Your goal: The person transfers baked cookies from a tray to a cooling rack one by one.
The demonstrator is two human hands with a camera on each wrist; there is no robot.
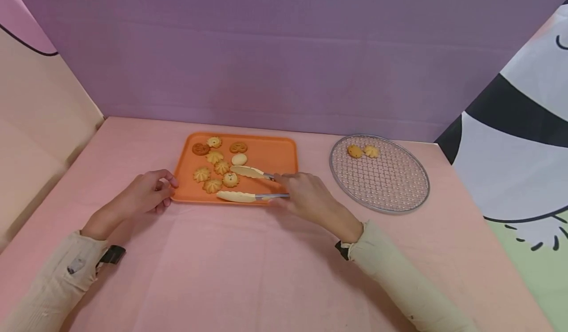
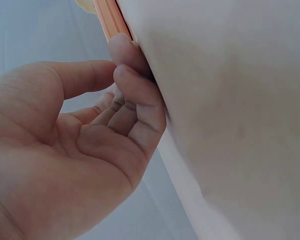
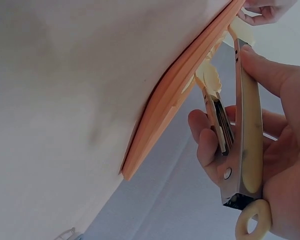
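Note:
My right hand [image 1: 308, 196] grips a pair of tongs [image 3: 250, 125] with cream tips and metal arms. The tong arms stand apart over the front of an orange tray [image 1: 279, 152]. A round cookie with dark marks [image 1: 230, 179] lies near the gap between the tips. Several flower-shaped cookies [image 1: 201, 174], brown pretzel-shaped cookies [image 1: 238, 147] and a pale oval cookie [image 1: 239, 159] lie on the tray. At the tray's front left corner, my left hand [image 1: 144, 191] holds the rim with curled fingers; its thumb meets the fingertips in the left wrist view.
A round wire mesh rack [image 1: 386, 184] lies to the right of the tray. An oval cookie [image 1: 354, 151] and a flower-shaped cookie [image 1: 371, 151] sit near its back edge. Pink cloth [image 1: 230, 263] covers the table, and a purple backdrop [image 1: 284, 65] rises behind.

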